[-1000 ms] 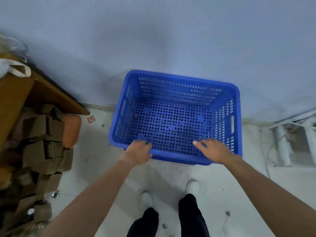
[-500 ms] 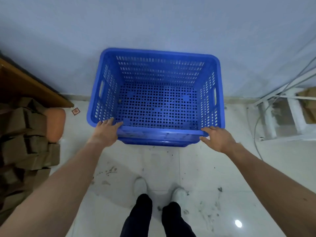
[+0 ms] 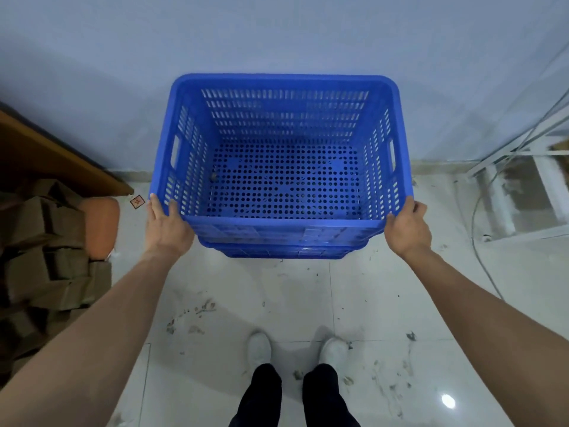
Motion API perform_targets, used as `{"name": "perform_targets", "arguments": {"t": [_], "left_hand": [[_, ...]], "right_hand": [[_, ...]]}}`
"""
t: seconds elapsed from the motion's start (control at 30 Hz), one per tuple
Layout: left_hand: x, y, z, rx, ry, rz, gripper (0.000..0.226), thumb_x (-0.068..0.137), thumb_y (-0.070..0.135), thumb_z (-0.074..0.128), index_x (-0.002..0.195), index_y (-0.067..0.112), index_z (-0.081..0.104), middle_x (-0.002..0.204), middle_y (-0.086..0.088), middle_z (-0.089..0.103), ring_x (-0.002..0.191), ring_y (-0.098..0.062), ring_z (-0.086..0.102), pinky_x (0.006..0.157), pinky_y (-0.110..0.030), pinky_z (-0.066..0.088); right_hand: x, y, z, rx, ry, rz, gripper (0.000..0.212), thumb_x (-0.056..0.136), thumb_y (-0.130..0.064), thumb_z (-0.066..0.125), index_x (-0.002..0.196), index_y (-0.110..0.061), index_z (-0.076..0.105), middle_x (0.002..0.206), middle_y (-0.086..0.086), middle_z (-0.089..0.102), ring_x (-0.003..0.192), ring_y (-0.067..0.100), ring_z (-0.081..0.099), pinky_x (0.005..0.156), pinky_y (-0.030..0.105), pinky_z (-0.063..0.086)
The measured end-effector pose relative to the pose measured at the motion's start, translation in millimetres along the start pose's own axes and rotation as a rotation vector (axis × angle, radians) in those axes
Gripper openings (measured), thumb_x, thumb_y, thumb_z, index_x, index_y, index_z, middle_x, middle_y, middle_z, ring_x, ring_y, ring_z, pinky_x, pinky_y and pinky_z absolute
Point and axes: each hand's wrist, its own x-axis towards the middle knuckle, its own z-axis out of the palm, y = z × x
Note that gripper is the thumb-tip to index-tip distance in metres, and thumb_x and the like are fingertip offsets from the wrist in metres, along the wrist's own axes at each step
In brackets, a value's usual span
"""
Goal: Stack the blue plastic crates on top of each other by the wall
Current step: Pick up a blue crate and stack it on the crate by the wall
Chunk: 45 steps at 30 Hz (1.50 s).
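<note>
A blue perforated plastic crate [image 3: 283,223] stands against the pale wall, its open top towards me. Below its near rim shows the rim of a second blue crate [image 3: 286,252], so the top one sits nested on it. My left hand [image 3: 164,228] grips the top crate's near left corner, fingers curled over the rim. My right hand [image 3: 408,228] grips the near right corner the same way. A small bit of debris lies on the crate's floor at the left.
A pile of brown cardboard boxes [image 3: 46,251] and an orange cushion-like object [image 3: 101,226] lie at the left under a wooden board [image 3: 46,149]. A white metal frame [image 3: 517,195] with cables stands at the right. My white shoes [image 3: 295,349] are on the dirty tiled floor.
Both hands slid outward from the middle of the near rim to its two corners. The crate now appears closer, higher and squared to the wall.
</note>
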Motion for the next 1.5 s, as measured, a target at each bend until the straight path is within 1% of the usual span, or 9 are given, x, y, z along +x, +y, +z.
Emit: {"name": "perform_targets", "arguments": {"t": [0.1,0.27,0.43,0.57,0.63,0.73,0.83,1.0,1.5], "left_hand": [[0,0,-6,-0.106,0.030,-0.043,0.054,0.095,0.015,0.043,0.148,0.003,0.039,0.163,-0.024,0.010,0.149,-0.043,0.017,0.121,-0.052,0.024],[0,2,-18,-0.116,-0.094,-0.151,0.053,0.100,0.030,0.032,0.146,0.004,0.041,0.166,-0.020,0.000,0.150,-0.038,0.014,0.119,-0.051,0.024],[3,-2,-19,0.066,-0.094,-0.005,0.052,0.102,0.045,0.029,0.141,0.020,0.050,0.165,-0.017,0.006,0.151,-0.039,0.009,0.119,-0.055,0.023],[-1,-11,-18,0.170,-0.178,0.100,0.076,0.085,0.081,0.026,0.142,0.036,0.046,0.168,-0.005,0.009,0.151,-0.041,-0.005,0.118,-0.059,0.018],[-1,-12,-18,0.238,-0.144,0.134,0.087,0.080,0.087,0.028,0.142,0.031,0.048,0.168,-0.005,0.010,0.153,-0.037,-0.004,0.118,-0.059,0.017],[-1,1,-17,0.402,-0.123,0.279,0.067,0.092,0.069,0.039,0.136,0.021,0.054,0.153,-0.010,0.046,0.145,-0.030,0.034,0.117,-0.054,0.023],[-9,28,-19,0.474,-0.071,0.337,0.026,0.095,0.021,0.054,0.120,0.016,0.060,0.114,-0.006,0.070,0.108,-0.029,0.064,0.101,-0.048,0.045],[-17,42,-20,0.689,-0.073,0.394,0.022,0.090,0.006,0.059,0.109,0.015,0.065,0.098,-0.003,0.072,0.089,-0.025,0.070,0.067,-0.034,0.052],[-4,29,-24,0.649,-0.097,0.506,0.030,0.088,0.002,0.058,0.114,0.015,0.061,0.104,-0.006,0.072,0.094,-0.029,0.070,0.077,-0.038,0.056]], "right_hand": [[6,-4,5,-0.024,0.036,0.052,0.052,0.095,-0.018,0.049,0.140,-0.006,0.026,0.137,0.020,0.033,0.076,0.038,0.051,0.063,0.040,0.037],[1,-14,-3,-0.107,-0.002,0.103,0.058,0.091,-0.017,0.053,0.141,-0.001,0.027,0.137,0.023,0.036,0.104,0.044,0.053,0.073,0.044,0.042],[-7,-20,2,-0.359,0.060,-0.295,0.052,0.097,-0.041,0.042,0.136,-0.007,0.048,0.144,0.017,0.043,0.128,0.036,0.040,0.107,0.047,0.033],[-23,-35,19,-0.368,-0.208,-0.498,0.071,0.092,-0.070,0.027,0.141,-0.023,0.047,0.135,0.006,0.057,0.124,0.030,0.051,0.108,0.045,0.033],[-25,-38,24,-0.457,-0.196,-0.569,0.062,0.095,-0.063,0.032,0.142,-0.024,0.043,0.129,0.005,0.060,0.118,0.029,0.055,0.105,0.044,0.037],[-22,-42,20,-0.546,-0.182,-0.629,0.039,0.098,-0.027,0.046,0.136,-0.020,0.044,0.117,0.004,0.063,0.104,0.028,0.058,0.089,0.040,0.046],[-19,-48,12,-0.619,-0.166,-0.664,0.034,0.089,-0.010,0.051,0.122,-0.018,0.049,0.102,0.001,0.064,0.088,0.024,0.061,0.063,0.032,0.040],[-20,-41,11,-0.628,-0.137,-0.682,0.034,0.086,-0.009,0.055,0.118,-0.018,0.050,0.097,0.000,0.066,0.083,0.024,0.063,0.058,0.031,0.039],[-11,-46,12,-0.671,-0.091,-0.673,0.030,0.083,-0.013,0.057,0.112,-0.021,0.053,0.088,-0.004,0.065,0.074,0.022,0.063,0.050,0.028,0.035]]}}
